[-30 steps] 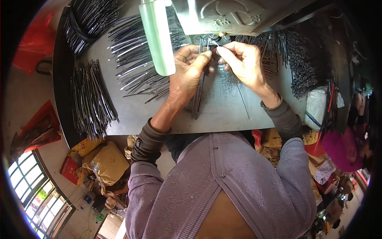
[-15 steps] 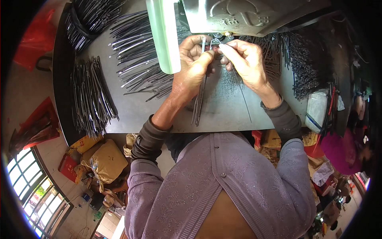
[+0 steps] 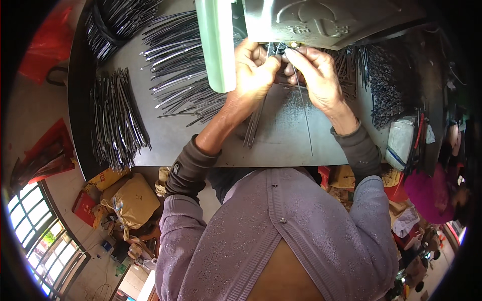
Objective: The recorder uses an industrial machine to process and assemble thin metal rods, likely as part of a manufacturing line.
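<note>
Close to the front of the machine, my left hand point(image 3: 249, 70) is closed around a few narrow dark metal strips point(image 3: 253, 126). Their lower ends stick out below the palm toward the table's near edge. Beside it, my right hand point(image 3: 321, 75) pinches a thin metal rod point(image 3: 308, 123), which hangs down over the table. The fingertips of both hands nearly meet at the strips' upper ends, just under the machine's lower edge. Glare and the fingers hide exactly how rod and strips touch there.
The metal machine housing point(image 3: 326, 22) and a pale green guard point(image 3: 216, 50) overhang the metal table point(image 3: 201, 148). Dark strips lie in bundles point(image 3: 118, 118) at left and behind my left hand point(image 3: 175, 65). A dark heap point(image 3: 391, 85) and white box point(image 3: 400, 142) stand at right.
Both hands have moved slightly away from me, bringing the upper ends of the strips nearer the machine. The held strips and rod have moved with them. The view has shifted a little.
</note>
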Tool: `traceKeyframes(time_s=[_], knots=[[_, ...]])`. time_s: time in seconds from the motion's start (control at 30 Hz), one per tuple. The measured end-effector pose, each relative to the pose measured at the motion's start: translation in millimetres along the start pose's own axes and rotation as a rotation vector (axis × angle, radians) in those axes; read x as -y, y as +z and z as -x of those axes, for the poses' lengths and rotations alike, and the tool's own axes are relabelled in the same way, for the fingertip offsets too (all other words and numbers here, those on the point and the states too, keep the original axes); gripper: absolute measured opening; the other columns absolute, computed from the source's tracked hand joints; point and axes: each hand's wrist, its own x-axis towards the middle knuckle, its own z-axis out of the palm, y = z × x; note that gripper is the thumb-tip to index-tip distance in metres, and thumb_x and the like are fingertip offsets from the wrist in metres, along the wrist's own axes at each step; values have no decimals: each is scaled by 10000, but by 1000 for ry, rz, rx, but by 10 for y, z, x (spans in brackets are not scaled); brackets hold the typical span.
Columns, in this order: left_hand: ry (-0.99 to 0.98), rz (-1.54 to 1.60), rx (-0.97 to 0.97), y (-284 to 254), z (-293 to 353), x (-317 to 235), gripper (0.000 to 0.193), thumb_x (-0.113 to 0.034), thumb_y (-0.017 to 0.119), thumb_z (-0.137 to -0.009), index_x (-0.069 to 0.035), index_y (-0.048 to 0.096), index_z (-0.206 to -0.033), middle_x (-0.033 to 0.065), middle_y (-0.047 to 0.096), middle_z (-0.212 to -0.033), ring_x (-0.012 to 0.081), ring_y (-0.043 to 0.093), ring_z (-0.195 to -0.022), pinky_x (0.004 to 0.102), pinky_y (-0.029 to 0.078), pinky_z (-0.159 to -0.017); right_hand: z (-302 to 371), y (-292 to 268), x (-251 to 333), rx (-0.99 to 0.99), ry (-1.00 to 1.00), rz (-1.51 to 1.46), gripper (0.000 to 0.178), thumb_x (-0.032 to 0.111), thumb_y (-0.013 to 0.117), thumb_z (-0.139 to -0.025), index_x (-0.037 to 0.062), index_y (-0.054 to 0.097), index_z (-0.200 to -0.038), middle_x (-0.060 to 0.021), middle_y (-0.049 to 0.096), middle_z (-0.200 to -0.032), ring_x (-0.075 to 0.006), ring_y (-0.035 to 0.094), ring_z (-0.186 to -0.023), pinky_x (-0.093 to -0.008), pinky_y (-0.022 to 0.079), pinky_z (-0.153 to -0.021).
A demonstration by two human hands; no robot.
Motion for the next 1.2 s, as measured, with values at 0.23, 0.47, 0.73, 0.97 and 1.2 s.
traceKeyframes(time_s=[0.23,0.47,0.73,0.97,1.2], knots=[[-86,86,37,-31,-21,-52,111,1,557,-748,45,560,-851,34,562,-601,95,514,-470,220,431,-422,-44,-17,69,46,133,-34,197,191,528,-872,16,592,-807,-1,535,-554,-52,465,-435,-191,407,-465],[-209,200,106,-86,-58,-142,86,13,573,-745,46,584,-824,71,613,-667,115,553,-535,226,441,-479,12,-58,178,136,261,197,325,276,460,-907,27,580,-736,-7,523,-493,-60,525,-415,-175,408,-387],[-170,241,34,-42,-31,-67,120,27,636,-715,30,602,-830,59,630,-693,100,569,-605,220,444,-584,225,52,159,252,344,116,368,284,483,-893,-37,593,-749,-87,578,-573,-127,567,-475,-227,486,-461],[-134,348,17,27,-151,-13,324,21,648,-695,44,464,-961,45,541,-538,101,455,-417,213,365,-389,87,-11,221,281,311,60,352,275,504,-885,-17,596,-709,-64,569,-600,-100,549,-474,-222,482,-435],[-78,284,-47,56,-132,-11,270,10,640,-696,11,449,-887,68,568,-623,111,481,-457,213,377,-403,77,-41,206,265,317,177,367,298,506,-882,-13,593,-707,-68,580,-626,-102,555,-479,-220,480,-429]])
